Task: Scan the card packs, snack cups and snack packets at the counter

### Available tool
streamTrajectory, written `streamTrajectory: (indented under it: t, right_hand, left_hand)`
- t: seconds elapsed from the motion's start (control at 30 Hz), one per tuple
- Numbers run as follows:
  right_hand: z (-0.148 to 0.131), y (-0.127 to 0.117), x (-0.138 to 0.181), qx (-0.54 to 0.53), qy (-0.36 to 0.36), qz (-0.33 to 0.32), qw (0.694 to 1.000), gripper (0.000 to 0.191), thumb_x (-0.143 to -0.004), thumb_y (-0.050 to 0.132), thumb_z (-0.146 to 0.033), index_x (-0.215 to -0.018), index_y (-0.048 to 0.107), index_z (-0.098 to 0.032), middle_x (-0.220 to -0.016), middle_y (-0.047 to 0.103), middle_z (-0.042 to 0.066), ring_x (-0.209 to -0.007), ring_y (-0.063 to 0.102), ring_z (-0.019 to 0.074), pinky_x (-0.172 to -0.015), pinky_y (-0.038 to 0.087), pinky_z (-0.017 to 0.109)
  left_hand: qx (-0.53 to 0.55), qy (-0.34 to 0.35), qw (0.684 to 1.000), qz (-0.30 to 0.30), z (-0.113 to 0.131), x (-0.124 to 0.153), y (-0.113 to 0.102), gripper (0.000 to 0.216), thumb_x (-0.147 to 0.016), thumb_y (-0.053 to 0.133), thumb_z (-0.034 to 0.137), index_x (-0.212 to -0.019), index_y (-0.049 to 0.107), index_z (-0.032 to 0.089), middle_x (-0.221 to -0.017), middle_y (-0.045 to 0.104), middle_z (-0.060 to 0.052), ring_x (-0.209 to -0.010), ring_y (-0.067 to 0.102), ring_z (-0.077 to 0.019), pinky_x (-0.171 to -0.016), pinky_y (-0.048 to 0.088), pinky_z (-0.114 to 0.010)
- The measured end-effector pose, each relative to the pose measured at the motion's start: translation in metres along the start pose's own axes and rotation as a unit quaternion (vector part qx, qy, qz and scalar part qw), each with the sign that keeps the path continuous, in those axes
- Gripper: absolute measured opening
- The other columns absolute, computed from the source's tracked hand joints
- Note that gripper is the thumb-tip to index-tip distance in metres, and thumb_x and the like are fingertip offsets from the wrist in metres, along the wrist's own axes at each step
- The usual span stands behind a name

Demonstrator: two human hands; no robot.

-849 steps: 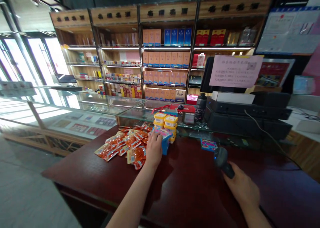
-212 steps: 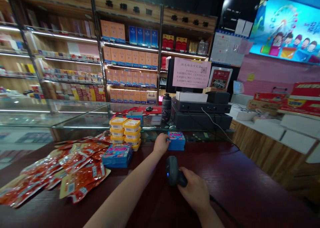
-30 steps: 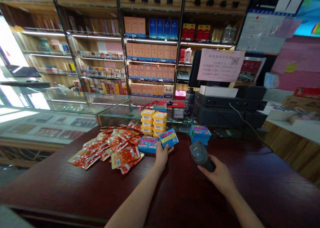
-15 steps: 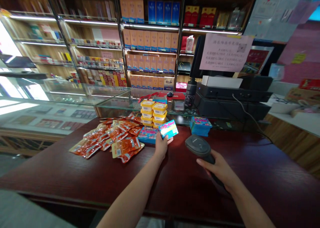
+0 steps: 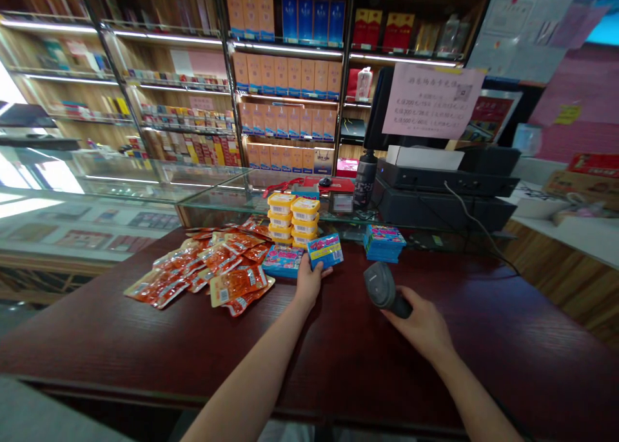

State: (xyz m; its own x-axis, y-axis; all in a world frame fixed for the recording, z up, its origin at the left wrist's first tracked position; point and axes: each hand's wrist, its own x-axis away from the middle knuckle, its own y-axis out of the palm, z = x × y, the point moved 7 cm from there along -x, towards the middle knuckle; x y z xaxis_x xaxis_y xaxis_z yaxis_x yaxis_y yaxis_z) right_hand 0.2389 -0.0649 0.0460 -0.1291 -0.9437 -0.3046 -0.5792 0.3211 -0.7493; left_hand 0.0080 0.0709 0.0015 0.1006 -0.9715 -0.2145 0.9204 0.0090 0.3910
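A small blue packet (image 5: 325,251) with pink lettering and a barcode is gripped in my left hand (image 5: 309,282), its printed side tilted up. My right hand (image 5: 422,319) is wrapped round the handle of a dark barcode scanner (image 5: 380,284), whose head points up and left, apart from the packet. Just left of my left hand lies a pile of similar blue packets (image 5: 282,262). Behind it rise two stacks of yellow-lidded tubs (image 5: 293,219). Another stack of blue packets (image 5: 383,242) stands beyond the scanner.
Shiny orange snack pouches (image 5: 213,261) are heaped on the left of the dark wooden counter (image 5: 213,351). A glass display case (image 5: 232,197) runs behind. At the right stand a monitor with a pink paper sign (image 5: 432,100), a black bottle (image 5: 366,179) and a hanging cable (image 5: 474,216).
The scanner's head has swung, with my right hand turning round its handle. The blue packet has tilted in my left hand, and its glare is gone. The view has shifted slightly.
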Motion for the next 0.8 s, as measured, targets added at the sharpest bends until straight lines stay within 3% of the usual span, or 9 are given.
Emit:
streamTrajectory:
  t: [0.1,0.17,0.27,0.47,0.67,0.8]
  right_hand:
    - [0.003,0.003,0.005,0.11,-0.032,0.035,0.993,0.042,-0.077,0.056,-0.032,-0.118,0.056,-0.027,-0.106,0.069,0.003,-0.092,0.066,0.0239,-0.073,0.048,0.033]
    - [0.001,0.006,0.007,0.135,-0.067,0.045,0.988,0.041,-0.076,0.055,-0.028,-0.118,0.056,-0.025,-0.111,0.068,0.004,-0.093,0.065,0.0225,-0.075,0.049,0.032]
    - [0.001,0.008,0.006,0.146,-0.067,0.038,0.986,0.036,-0.078,0.053,-0.026,-0.114,0.058,-0.024,-0.108,0.068,0.004,-0.091,0.065,0.0213,-0.074,0.049,0.031]
    - [0.003,0.011,0.001,0.165,-0.049,0.007,0.985,0.036,-0.078,0.053,-0.025,-0.113,0.059,-0.025,-0.104,0.069,0.004,-0.085,0.066,0.02,-0.071,0.047,0.03]
    - [0.005,0.012,-0.002,0.154,-0.041,0.005,0.987,0.034,-0.078,0.053,-0.025,-0.111,0.06,-0.026,-0.1,0.07,0.003,-0.083,0.066,0.019,-0.069,0.045,0.028]
    - [0.005,0.012,-0.003,0.148,-0.04,0.012,0.988,0.034,-0.078,0.053,-0.025,-0.112,0.06,-0.025,-0.1,0.07,0.003,-0.085,0.066,0.0195,-0.071,0.046,0.028]
  left_hand:
    - [-0.002,0.0,1.0,-0.006,0.0,0.0,0.001,0.039,-0.072,0.064,0.028,-0.105,0.047,0.018,-0.106,0.059,-0.006,-0.094,0.06,-0.0185,-0.078,0.058,-0.041]
    - [-0.002,0.001,1.0,-0.01,0.001,0.001,0.001,0.04,-0.071,0.065,0.03,-0.105,0.047,0.018,-0.106,0.06,-0.006,-0.095,0.061,-0.0189,-0.078,0.058,-0.04]
    - [-0.011,0.008,1.0,-0.018,0.005,0.003,0.003,0.043,-0.068,0.067,0.031,-0.104,0.047,0.017,-0.105,0.06,-0.006,-0.092,0.061,-0.0183,-0.077,0.057,-0.038]
    - [-0.169,0.07,0.983,-0.012,0.036,0.005,0.014,0.04,-0.061,0.071,0.028,-0.095,0.053,0.016,-0.081,0.064,-0.001,-0.068,0.061,-0.0157,-0.064,0.053,-0.031]
    - [-0.4,0.207,0.893,0.002,0.088,-0.015,0.061,0.018,-0.069,0.064,0.028,-0.082,0.057,0.018,-0.071,0.06,0.002,-0.068,0.057,-0.0162,-0.065,0.046,-0.028]
    - [-0.513,0.322,0.79,-0.097,0.104,-0.029,0.119,0.018,-0.075,0.056,0.021,-0.092,0.061,0.02,-0.087,0.062,-0.004,-0.085,0.056,-0.019,-0.077,0.044,-0.03]
